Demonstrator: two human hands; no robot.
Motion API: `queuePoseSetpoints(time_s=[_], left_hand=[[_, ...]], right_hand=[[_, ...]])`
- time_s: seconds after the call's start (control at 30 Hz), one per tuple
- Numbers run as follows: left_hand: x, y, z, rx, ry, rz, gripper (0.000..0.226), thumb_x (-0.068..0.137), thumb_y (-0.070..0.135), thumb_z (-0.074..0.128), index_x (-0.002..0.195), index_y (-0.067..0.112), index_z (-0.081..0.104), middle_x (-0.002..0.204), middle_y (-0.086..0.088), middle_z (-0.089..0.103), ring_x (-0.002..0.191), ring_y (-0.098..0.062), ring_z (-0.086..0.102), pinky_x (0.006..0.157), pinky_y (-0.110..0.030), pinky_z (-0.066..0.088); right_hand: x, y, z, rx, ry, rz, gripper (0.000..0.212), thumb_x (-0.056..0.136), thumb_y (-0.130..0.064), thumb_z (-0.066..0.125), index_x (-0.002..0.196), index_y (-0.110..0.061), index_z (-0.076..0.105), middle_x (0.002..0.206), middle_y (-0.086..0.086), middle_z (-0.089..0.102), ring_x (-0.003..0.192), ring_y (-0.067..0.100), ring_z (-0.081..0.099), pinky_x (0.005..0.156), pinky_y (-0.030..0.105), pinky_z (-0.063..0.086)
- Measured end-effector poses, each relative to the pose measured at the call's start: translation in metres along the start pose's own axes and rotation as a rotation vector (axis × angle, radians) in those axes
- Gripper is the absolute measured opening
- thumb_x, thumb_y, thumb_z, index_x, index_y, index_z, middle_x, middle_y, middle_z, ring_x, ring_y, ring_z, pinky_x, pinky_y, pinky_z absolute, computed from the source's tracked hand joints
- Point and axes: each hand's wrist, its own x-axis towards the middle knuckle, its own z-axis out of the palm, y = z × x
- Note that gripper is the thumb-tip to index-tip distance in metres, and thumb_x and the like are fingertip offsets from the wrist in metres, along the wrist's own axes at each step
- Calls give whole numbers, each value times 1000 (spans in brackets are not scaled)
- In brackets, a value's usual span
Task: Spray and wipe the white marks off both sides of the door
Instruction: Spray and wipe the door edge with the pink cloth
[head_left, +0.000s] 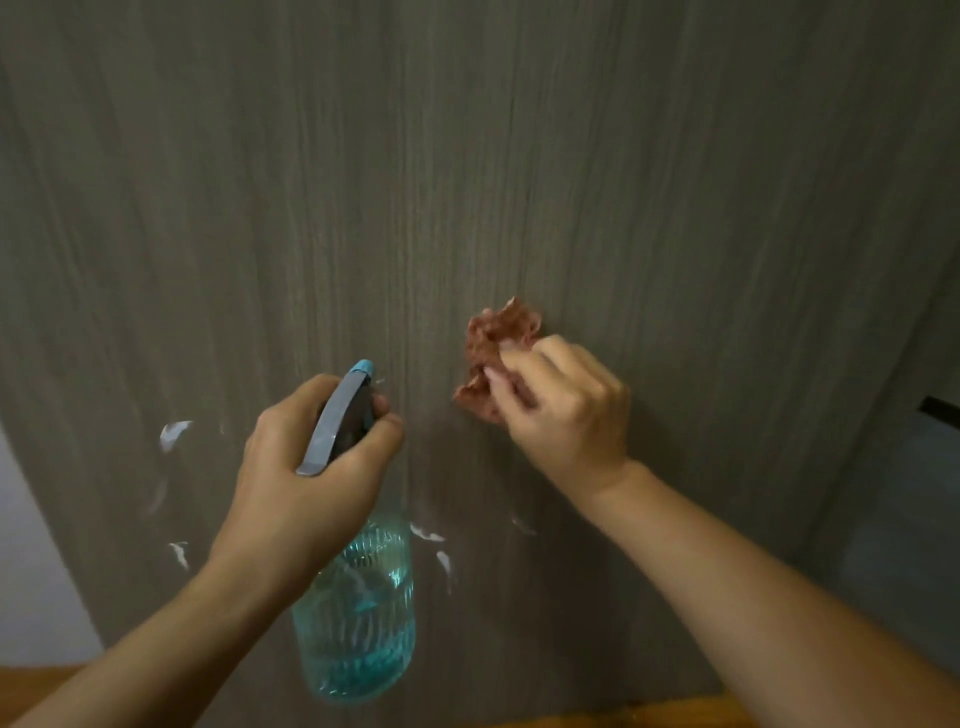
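Door (519, 182): grey-brown wood-grain panel, upright, filling most of the view. White marks (174, 434): several smears low on the door, left of and below the spray bottle. Spray bottle (358, 613): clear blue, held before the door; left hand (306, 467) fingers curled round its grey trigger head. Cloth (493, 353): pinkish, crumpled, against the door right of the bottle, pinched in right hand (566, 410) fingers.

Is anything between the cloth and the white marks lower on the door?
Nothing visible. The right hand holds the cloth on the door; bare door lies between it and the marks below.
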Motion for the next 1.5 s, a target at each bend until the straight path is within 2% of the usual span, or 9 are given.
queuePoseSetpoints(time_s=[0.13, 0.2, 0.43, 0.57, 0.83, 1.0, 1.2, 1.37, 1.5], left_hand=[[3, 0, 0, 5, -3, -12, 16, 93, 23, 74, 81, 22, 64, 61, 4, 52, 56, -16, 48, 54, -38, 42], [3, 2, 2, 0, 6, -7, 14, 93, 22, 74, 82, 22, 65, 61, 3, 53, 55, -13, 48, 54, -37, 42], [-5, 9, 7, 22, -7, -12, 10, 92, 20, 74, 86, 16, 66, 73, -13, 58, 58, -17, 51, 56, -38, 45], [-5, 6, 4, 28, 1, 5, 11, 92, 18, 74, 83, 18, 67, 67, -9, 57, 56, -15, 50, 55, -37, 42], [-4, 12, 6, 29, 11, -10, 9, 91, 24, 76, 87, 27, 69, 65, 9, 61, 60, -14, 54, 57, -38, 46], [-9, 10, 15, 48, -13, -16, 7, 90, 22, 75, 88, 24, 69, 73, 1, 62, 63, -16, 55, 58, -37, 45], [-7, -4, 15, 56, -37, -25, 6, 92, 23, 76, 90, 26, 71, 65, 14, 60, 60, -8, 55, 58, -34, 46], [-4, -9, 5, 83, -6, 21, 5, 94, 24, 74, 93, 25, 69, 73, 4, 62, 62, -9, 55, 57, -33, 46], [0, -10, -3, 207, -29, 80, 7, 94, 24, 73, 91, 22, 67, 73, -1, 62, 61, -14, 55, 56, -37, 45]], right_hand=[[-91, -9, 2, 56, -301, -257, 9, 90, -27, 76, 92, -19, 76, 76, 1, 57, 61, 24, 53, 49, 36, 40], [-110, -9, -2, 55, -428, -260, 9, 87, -29, 76, 89, -21, 73, 76, -2, 57, 59, 22, 54, 50, 34, 38], [22, -16, -6, -40, -127, -25, 13, 93, -33, 71, 100, -23, 75, 81, 3, 61, 64, 28, 63, 50, 37, 48], [19, -16, 4, -34, -37, -24, 12, 96, -28, 69, 94, -17, 75, 81, 5, 61, 66, 29, 61, 50, 38, 47], [-194, 7, -17, -23, -482, -59, 30, 104, -43, 53, 85, -21, 63, 79, 1, 58, 52, 23, 60, 39, 35, 48], [-130, 12, -22, -70, -241, 135, 28, 98, -36, 61, 76, -20, 64, 75, 5, 59, 54, 29, 59, 44, 37, 46], [-86, 29, -12, -134, 7, 114, 17, 98, -30, 70, 97, -13, 73, 82, 8, 62, 68, 29, 60, 56, 39, 47], [-193, 9, 3, -118, -202, -38, 32, 103, -33, 56, 127, -13, 60, 108, 12, 52, 79, 31, 54, 63, 41, 48], [-197, 14, -9, -56, -303, -105, 21, 102, -28, 62, 115, -13, 67, 95, 11, 56, 69, 31, 58, 59, 41, 43]])
